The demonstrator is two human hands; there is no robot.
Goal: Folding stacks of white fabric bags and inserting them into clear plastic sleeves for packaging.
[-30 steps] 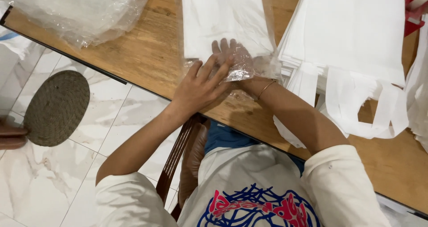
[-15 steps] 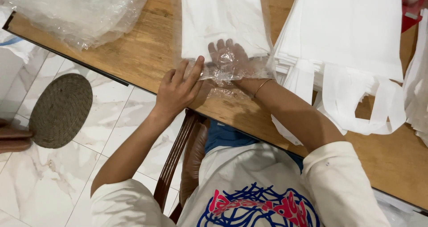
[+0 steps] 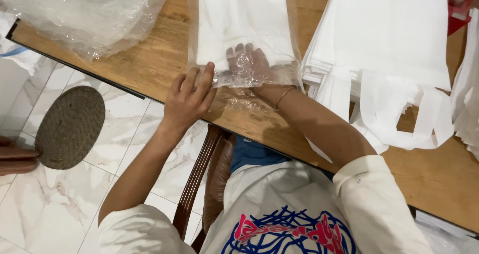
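The right hand (image 3: 248, 64) is pushed inside the open mouth of a clear plastic sleeve (image 3: 292, 44), fingers spread flat and seen through the film, pressing on the lower end of the folded white bag (image 3: 239, 19) that lies inside the sleeve. It grips nothing — the fingers are apart and laid flat. A thin bracelet (image 3: 283, 95) sits on its wrist, just outside the sleeve's mouth.

The left hand (image 3: 188, 97) is just beside it, on the near left corner of the sleeve. Its fingertips (image 3: 209, 69) rest on the crinkled edge of the plastic; whether they pinch the film or only press it down cannot be told.

Sleeve and bag lie on the wooden table (image 3: 149, 59), running away from the hands toward the far edge. Beyond the right forearm is a stack of white bags (image 3: 394, 29) with loop handles hanging toward the person. Away from the left hand, at the table's far left corner, lies a heap of loose clear plastic (image 3: 85, 14). Below the left arm — on the tiled floor — a round woven mat (image 3: 70, 127).
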